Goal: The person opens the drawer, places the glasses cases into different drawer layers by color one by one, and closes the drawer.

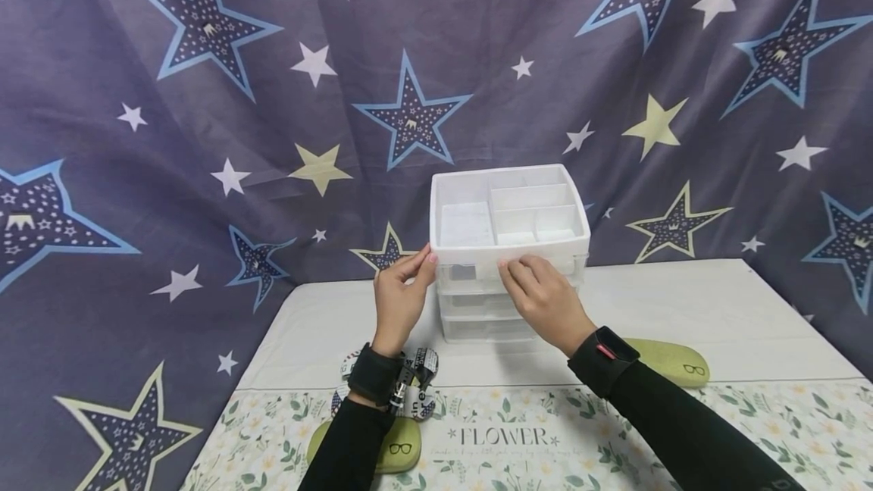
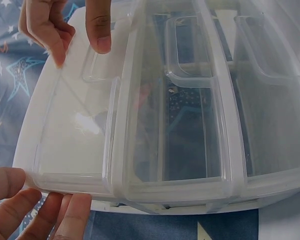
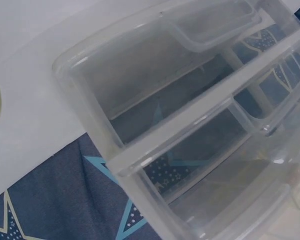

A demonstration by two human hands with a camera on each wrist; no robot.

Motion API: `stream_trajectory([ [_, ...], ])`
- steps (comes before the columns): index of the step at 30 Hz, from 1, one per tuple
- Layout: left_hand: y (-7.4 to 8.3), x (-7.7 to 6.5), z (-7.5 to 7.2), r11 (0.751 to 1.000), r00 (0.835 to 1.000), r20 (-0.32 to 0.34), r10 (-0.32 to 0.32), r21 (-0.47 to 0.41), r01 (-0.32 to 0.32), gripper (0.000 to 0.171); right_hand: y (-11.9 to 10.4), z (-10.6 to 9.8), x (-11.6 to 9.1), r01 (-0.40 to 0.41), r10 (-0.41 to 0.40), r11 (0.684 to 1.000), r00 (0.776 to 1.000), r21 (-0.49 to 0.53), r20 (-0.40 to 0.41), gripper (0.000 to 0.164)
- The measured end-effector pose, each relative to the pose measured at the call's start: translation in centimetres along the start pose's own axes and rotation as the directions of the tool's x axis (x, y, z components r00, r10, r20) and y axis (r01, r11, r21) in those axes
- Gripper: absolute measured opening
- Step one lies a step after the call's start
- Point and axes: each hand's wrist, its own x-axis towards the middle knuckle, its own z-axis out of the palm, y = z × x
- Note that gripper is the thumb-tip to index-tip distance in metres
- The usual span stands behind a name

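A white plastic drawer unit (image 1: 510, 248) with clear drawers stands on the table, its top a tray with several compartments. At its upper front left corner my left hand (image 1: 398, 298) grips the edge. My right hand (image 1: 546, 301) is at the front of the top drawer (image 2: 75, 125), one digit in its handle recess and the other fingers curled by the top rim in the left wrist view. That drawer looks closed. Below it, the lower drawers (image 3: 155, 75) are see-through, with nothing distinct inside. The right hand is out of its own wrist view.
A green glasses case (image 1: 668, 362) lies right of the unit, partly behind the right wrist. Another green case (image 1: 402, 445) and a black-and-white patterned item (image 1: 419, 400) lie under the left forearm. A star-patterned curtain (image 1: 307, 120) hangs behind the table (image 1: 689, 317).
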Motion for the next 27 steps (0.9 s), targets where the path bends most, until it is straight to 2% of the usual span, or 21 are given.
stream_trajectory([
  [16,0.23,-0.07,-0.14,0.999,1.0,0.018,0.002,-0.034,-0.001,0.025,0.17,0.63,-0.52,0.018,-0.019,0.999,0.999,-0.029,-0.035,0.036],
  [27,0.04,-0.09,-0.03,0.999,1.0,0.021,0.004,-0.051,-0.003,0.026,0.2,0.6,-0.42,-0.007,0.006,1.0,0.999,-0.024,-0.033,0.033],
])
